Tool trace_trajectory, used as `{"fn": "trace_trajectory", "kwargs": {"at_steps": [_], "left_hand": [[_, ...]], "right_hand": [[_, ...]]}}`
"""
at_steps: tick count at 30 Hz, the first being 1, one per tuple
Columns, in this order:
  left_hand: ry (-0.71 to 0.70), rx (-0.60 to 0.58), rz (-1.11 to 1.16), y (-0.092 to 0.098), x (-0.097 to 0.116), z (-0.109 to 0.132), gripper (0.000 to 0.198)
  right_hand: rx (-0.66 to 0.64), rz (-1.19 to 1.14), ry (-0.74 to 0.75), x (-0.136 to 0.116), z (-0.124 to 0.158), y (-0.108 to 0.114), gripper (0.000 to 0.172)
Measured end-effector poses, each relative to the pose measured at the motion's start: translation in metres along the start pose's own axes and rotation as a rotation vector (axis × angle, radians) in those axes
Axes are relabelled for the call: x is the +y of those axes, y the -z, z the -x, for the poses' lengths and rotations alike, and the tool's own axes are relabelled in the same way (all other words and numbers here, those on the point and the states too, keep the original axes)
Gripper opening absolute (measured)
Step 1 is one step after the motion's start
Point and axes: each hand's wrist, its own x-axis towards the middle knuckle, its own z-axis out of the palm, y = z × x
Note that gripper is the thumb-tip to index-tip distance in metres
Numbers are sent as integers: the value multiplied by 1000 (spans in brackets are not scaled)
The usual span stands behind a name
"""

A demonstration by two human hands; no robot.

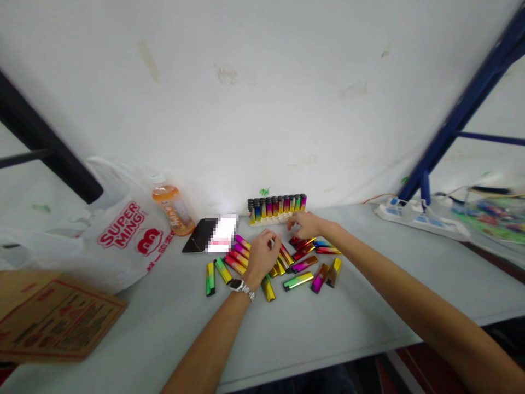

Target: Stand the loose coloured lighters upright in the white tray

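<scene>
Shiny multicoloured lighters [298,281] lie scattered on the grey table, several on each side of my hands. Behind them, against the wall, a pale rack [270,220] holds rows of upright lighters [275,207] with dark tops. My left hand [264,253], with a watch [238,285] on its wrist, is over the loose lighters; its fingers are curled in, and whatever is in them is hidden. My right hand [307,225] is at the front right end of the rack, fingers bent down and pressed together. I cannot make out anything in its grip.
On the left stand a cardboard box [61,317], a white plastic bag [123,235] and an orange drink bottle [174,208]. A phone [199,235] lies left of the rack. A power strip [422,219] is at the right, by a blue metal post [451,115].
</scene>
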Motion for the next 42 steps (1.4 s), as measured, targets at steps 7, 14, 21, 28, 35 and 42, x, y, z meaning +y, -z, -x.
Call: {"fn": "trace_trajectory", "kwargs": {"at_steps": [7, 14, 21, 28, 35, 42], "left_hand": [[-3, -1, 8, 0, 0, 0, 34], [2, 6, 6, 1, 1, -1, 35], [7, 17, 34, 0, -1, 0, 34], [16, 17, 17, -1, -2, 0, 33], [5, 6, 23, 0, 1, -1, 32], [-4, 9, 21, -3, -2, -2, 32]], "right_hand": [[-103, -33, -84, 0, -4, -3, 22], [136, -315, 26, 4, -18, -24, 12], [330, -1178, -26, -25, -11, -23, 22], [554, -1673, -281, -68, 4, -33, 39], [732, -1355, -293, -76, 13, -55, 51], [807, -1159, -287, -72, 8, -63, 41]]}}
